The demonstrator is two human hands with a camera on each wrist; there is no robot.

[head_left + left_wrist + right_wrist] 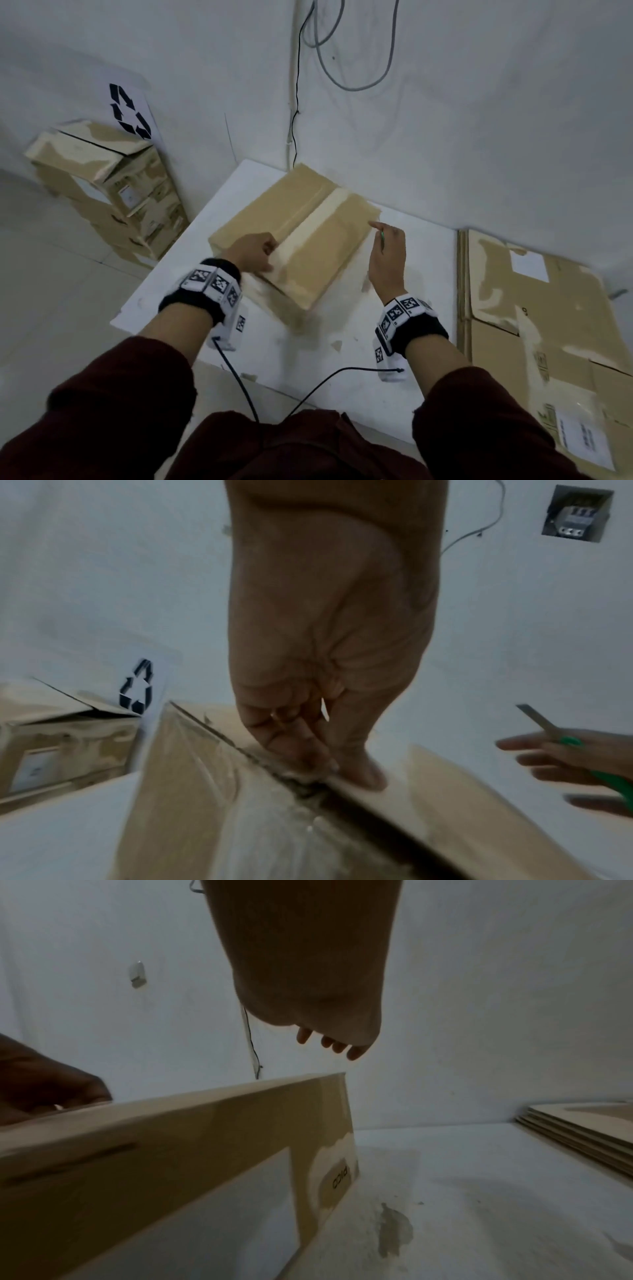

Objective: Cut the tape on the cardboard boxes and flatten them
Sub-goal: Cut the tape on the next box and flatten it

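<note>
Flattened cardboard stack (534, 308): right and near portions cut off by the head view's edge. Label print on it too small to read. Green-handled cutter (561, 739): handle runs out of the left wrist view. Box (171, 1164) interior hidden. Right hand (308, 974): grip concealed from its own camera.

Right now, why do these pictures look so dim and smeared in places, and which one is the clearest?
Head view is clearest, though its wide lens bends the walls and table. Left wrist view is smeared near the left hand and along the box. Right wrist view is darkest: the right hand is a backlit silhouette, casting soft shadows.
</note>
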